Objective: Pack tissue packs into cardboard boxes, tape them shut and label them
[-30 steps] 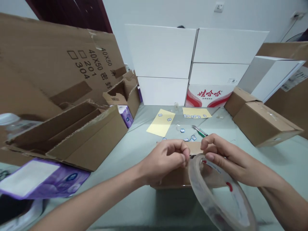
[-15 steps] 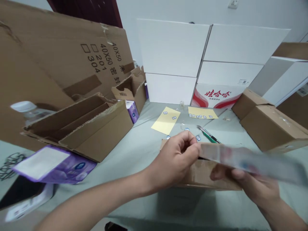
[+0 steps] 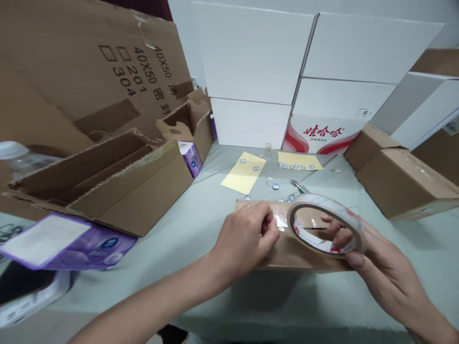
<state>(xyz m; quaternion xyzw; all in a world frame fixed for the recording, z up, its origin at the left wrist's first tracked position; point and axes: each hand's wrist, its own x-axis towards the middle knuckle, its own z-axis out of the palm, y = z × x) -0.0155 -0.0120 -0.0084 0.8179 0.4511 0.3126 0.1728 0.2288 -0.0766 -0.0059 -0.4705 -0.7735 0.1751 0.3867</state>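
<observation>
Our left hand (image 3: 244, 243) pinches the tape end (image 3: 281, 222) against the carton (image 3: 304, 258); our right hand (image 3: 383, 267) grips the roll (image 3: 322, 201) through its core.

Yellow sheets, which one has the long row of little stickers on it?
The right-hand yellow sheet, below the red-and-white printed carton, has a row of stickers along its lower edge. The left-hand yellow sheet shows only two stickers.

The cardboard sheet (image 3: 122, 71) reads "40X50", "201", "304"; the red-printed white carton (image 3: 322, 136) reads "娃哈哈".
</observation>
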